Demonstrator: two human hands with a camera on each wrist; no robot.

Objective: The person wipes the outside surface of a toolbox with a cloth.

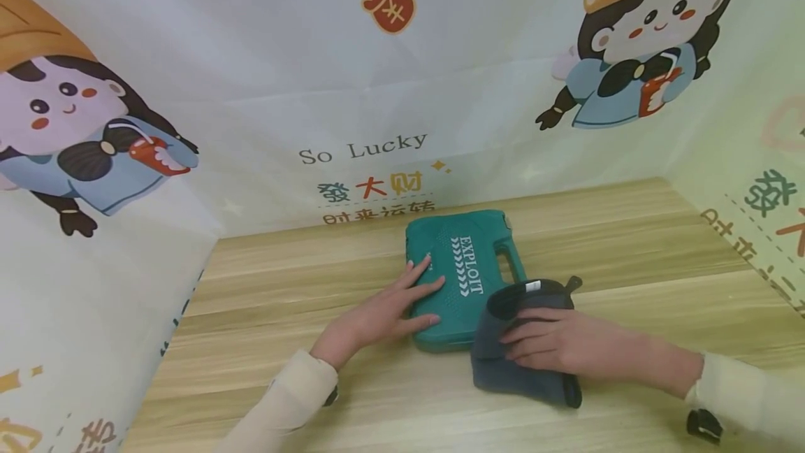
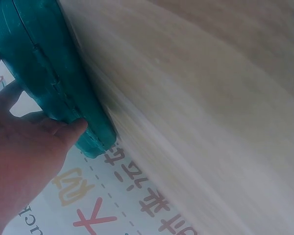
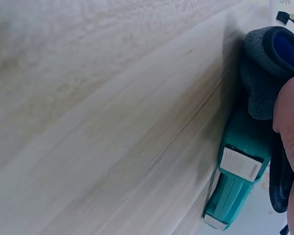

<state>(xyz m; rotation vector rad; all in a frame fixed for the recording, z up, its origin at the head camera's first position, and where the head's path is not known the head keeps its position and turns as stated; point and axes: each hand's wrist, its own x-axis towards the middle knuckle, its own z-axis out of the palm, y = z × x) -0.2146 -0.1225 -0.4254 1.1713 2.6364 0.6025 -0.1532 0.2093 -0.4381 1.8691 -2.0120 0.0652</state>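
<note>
A teal plastic case (image 1: 449, 264) with "EXPLOIT" in white letters lies closed on the wooden table. My left hand (image 1: 383, 313) rests on its left part, fingers spread over the lid; in the left wrist view the thumb (image 2: 71, 132) presses the hinged side. A dark blue-grey fabric pouch-like piece (image 1: 493, 362), with dark trim, a loop tab and a small white label, overlaps the case's lower right corner. My right hand (image 1: 560, 344) holds this fabric, fingers laid across it. In the right wrist view, the thumb (image 3: 289, 110) is against the fabric (image 3: 262, 93), its blue inside showing.
The table (image 1: 270, 285) has a light wood grain. Printed cloth walls (image 1: 283, 75) with cartoon figures and lettering enclose its back, left and right sides. The case's handle (image 1: 512, 261) faces right, and a pale latch (image 3: 240, 164) shows in the right wrist view.
</note>
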